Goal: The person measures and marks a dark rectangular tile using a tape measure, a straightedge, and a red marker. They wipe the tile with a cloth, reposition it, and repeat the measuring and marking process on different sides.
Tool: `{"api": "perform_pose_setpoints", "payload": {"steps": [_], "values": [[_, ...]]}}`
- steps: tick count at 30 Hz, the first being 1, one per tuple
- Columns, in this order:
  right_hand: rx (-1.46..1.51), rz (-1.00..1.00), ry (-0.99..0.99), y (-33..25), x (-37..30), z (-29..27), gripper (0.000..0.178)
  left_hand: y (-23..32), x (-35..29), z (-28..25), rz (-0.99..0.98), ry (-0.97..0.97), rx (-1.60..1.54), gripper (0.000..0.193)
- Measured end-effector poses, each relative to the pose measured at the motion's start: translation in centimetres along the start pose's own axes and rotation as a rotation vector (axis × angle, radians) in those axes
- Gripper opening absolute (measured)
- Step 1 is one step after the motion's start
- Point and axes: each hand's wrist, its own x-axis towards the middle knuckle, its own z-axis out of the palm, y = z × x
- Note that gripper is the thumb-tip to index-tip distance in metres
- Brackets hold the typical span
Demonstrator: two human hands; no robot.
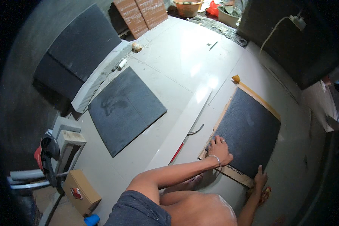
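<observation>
A dark grey square tile [254, 128] lies on a sheet of cardboard [235, 176] on the floor before me, and the cardboard's edges show around it. My left hand [219, 150], with a bracelet at the wrist, rests on the tile near its left edge, fingers spread. At the near right corner, my right hand [260, 179] grips the tile's edge with the thumb up along it; its other fingers are partly hidden. Beside that wrist lies a crumpled orange-brown thing [265, 195], partly hidden by my arm.
Another dark tile [126, 109] lies to the left. Between the two are a long pale straight bar [190, 128], a red-marked tool [177, 152] and a curved metal piece [196, 130]. Larger dark slabs [84, 41] lean at the left wall; a cardboard box [81, 190] stands near left.
</observation>
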Motion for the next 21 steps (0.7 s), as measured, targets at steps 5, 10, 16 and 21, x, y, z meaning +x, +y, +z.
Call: {"api": "perform_pose_setpoints", "payload": {"steps": [5,10,16,21], "values": [[0.188,0.014,-0.070,-0.7,-0.7,-1.3,0.084,-1.1,0.8,2.7,0.070,0.047,-0.061,0.080],[0.235,0.149,-0.100,-1.2,0.5,-2.7,0.074,-0.4,1.8,3.5,0.046,0.126,-0.078,0.064],[0.351,0.129,-0.126,-0.3,1.6,-2.5,0.064,0.3,2.5,0.4,-0.068,0.290,0.157,0.087],[0.324,-0.002,-0.096,1.4,2.9,-1.2,0.064,-1.1,5.4,-2.4,-0.203,0.181,0.013,0.087]]}}
